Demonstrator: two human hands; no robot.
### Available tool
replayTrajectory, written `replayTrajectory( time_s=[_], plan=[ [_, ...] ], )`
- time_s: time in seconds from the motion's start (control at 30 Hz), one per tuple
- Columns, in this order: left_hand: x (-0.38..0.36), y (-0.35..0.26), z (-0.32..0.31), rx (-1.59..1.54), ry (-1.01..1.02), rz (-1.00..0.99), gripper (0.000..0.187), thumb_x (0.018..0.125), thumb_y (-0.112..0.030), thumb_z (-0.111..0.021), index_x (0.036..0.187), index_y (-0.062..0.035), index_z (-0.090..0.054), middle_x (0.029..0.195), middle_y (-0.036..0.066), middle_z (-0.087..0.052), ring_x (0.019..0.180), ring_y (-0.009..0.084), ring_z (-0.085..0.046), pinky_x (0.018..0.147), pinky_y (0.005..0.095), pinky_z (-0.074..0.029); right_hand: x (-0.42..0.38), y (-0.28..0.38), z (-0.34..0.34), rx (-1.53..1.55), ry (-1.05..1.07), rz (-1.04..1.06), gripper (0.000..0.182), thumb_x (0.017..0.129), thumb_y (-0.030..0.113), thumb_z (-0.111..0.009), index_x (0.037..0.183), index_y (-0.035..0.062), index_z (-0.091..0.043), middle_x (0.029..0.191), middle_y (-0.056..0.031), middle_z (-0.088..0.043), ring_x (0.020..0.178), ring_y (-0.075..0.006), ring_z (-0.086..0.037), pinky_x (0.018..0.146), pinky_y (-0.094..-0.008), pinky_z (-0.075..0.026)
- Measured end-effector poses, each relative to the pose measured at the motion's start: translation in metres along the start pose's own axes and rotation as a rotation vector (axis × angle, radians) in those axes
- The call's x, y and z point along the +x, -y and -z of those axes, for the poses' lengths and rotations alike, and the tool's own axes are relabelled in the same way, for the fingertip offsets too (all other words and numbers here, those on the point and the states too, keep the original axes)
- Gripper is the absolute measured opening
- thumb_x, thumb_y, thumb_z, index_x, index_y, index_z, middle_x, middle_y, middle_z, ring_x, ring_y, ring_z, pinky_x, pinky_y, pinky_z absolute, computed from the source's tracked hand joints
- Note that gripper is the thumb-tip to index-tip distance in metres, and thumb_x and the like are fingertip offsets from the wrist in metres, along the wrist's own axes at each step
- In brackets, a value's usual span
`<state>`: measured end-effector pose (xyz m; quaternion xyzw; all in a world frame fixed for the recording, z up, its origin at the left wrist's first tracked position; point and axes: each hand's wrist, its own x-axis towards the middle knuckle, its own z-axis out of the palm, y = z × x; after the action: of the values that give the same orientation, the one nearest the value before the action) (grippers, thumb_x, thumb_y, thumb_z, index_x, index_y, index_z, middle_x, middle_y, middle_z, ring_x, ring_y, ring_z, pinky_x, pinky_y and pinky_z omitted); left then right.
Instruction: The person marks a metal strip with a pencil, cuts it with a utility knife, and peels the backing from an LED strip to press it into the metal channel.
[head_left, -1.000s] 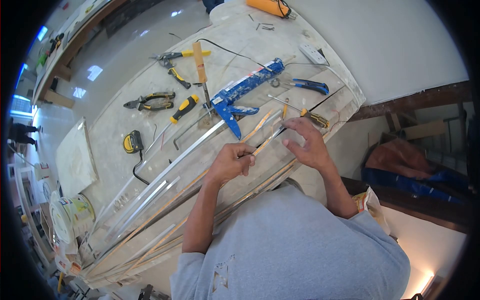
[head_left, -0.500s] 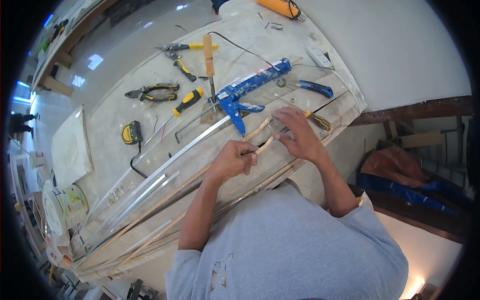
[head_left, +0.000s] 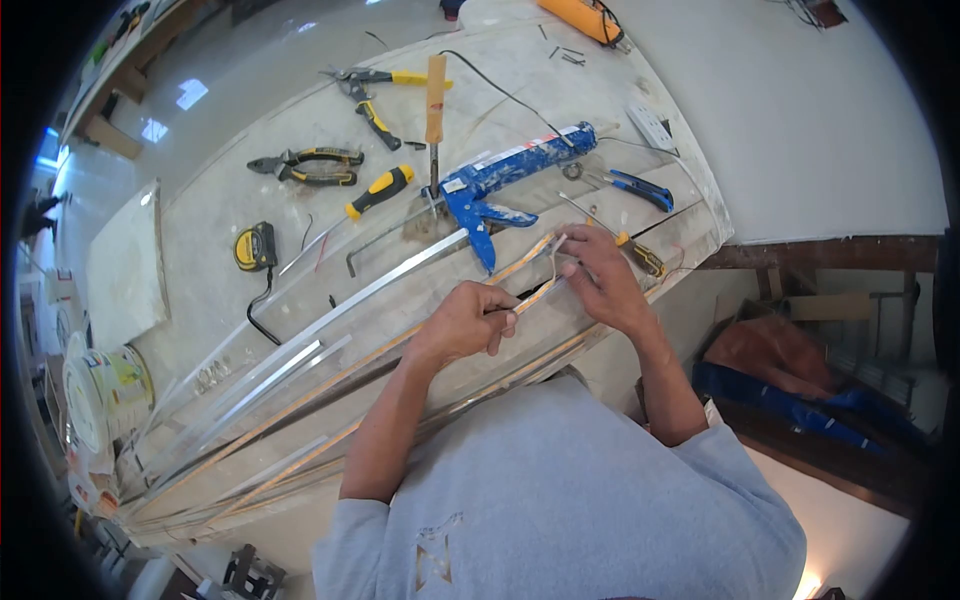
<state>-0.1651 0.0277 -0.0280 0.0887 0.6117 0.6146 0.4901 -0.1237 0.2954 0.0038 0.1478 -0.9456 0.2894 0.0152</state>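
Observation:
My left hand (head_left: 467,322) is closed round a thin strip with an orange-lit face (head_left: 535,298), near the front edge of the workbench. At the strip's free end, the fingers of my right hand (head_left: 600,272) pinch a pale, thin piece. A second orange-toned strip (head_left: 525,262) runs just behind. Beyond my hands lies a blue caulking gun (head_left: 480,205), its trigger end closest to them. To the right of it are a yellow-black screwdriver (head_left: 643,256) and a blue utility knife (head_left: 642,190).
Pliers (head_left: 308,167), snips (head_left: 372,112), another screwdriver (head_left: 382,190), a wooden-handled tool (head_left: 436,100) and a tape measure (head_left: 256,247) lie about the bench (head_left: 400,240). Long metal strips (head_left: 350,295) run leftward to a bucket (head_left: 125,385). A power strip (head_left: 652,130) sits at the right edge.
The view has shifted slightly. My right hand's fingers have drawn closer together at the strip's end, while my left hand keeps its hold.

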Motion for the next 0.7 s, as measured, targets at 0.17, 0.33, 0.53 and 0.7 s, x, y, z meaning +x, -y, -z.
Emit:
replayTrajectory(
  time_s=[0.17, 0.33, 0.53, 0.7],
  plan=[
    [-0.003, -0.004, -0.001, 0.106, -0.021, -0.060, 0.017, 0.097, -0.007, -0.065, 0.100, 0.0066, -0.076, 0.078, 0.008, -0.073, 0.058, 0.0143, -0.067, 0.058, 0.0346, -0.052, 0.011, 0.046, 0.010, -0.190, -0.137, 0.018, 0.039, 0.084, 0.014, -0.080, 0.121, 0.0092, -0.073, 0.148, -0.0136, -0.056, 0.146, -0.0390, -0.043, 0.121, -0.0518, -0.031],
    [-0.006, -0.005, -0.001, 0.098, -0.037, -0.051, 0.020, 0.097, -0.008, -0.065, 0.105, 0.0066, -0.077, 0.079, 0.009, -0.074, 0.058, 0.0164, -0.068, 0.060, 0.0355, -0.053, 0.015, 0.046, 0.012, -0.192, 0.162, 0.167, 0.036, 0.077, 0.010, -0.084, 0.112, 0.0134, -0.077, 0.149, -0.0122, -0.056, 0.149, -0.0395, -0.041, 0.122, -0.0539, -0.030],
    [-0.003, 0.000, 0.001, 0.089, -0.015, -0.065, 0.022, 0.096, -0.007, -0.065, 0.107, 0.0072, -0.077, 0.080, 0.010, -0.074, 0.059, 0.0178, -0.069, 0.061, 0.0368, -0.054, 0.015, 0.032, 0.002, -0.044, 0.145, 0.177, 0.032, 0.070, 0.001, -0.086, 0.098, 0.0147, -0.077, 0.135, -0.0086, -0.061, 0.146, -0.0392, -0.045, 0.120, -0.0526, -0.033],
    [-0.005, -0.005, 0.001, 0.073, 0.000, -0.042, 0.022, 0.096, -0.007, -0.064, 0.107, 0.0073, -0.076, 0.080, 0.011, -0.074, 0.060, 0.0186, -0.070, 0.061, 0.0377, -0.054, 0.011, 0.021, -0.007, 0.061, 0.073, 0.210, 0.031, 0.068, -0.002, -0.084, 0.093, 0.0152, -0.076, 0.127, -0.0063, -0.063, 0.144, -0.0395, -0.049, 0.118, -0.0522, -0.035]
  ],
)
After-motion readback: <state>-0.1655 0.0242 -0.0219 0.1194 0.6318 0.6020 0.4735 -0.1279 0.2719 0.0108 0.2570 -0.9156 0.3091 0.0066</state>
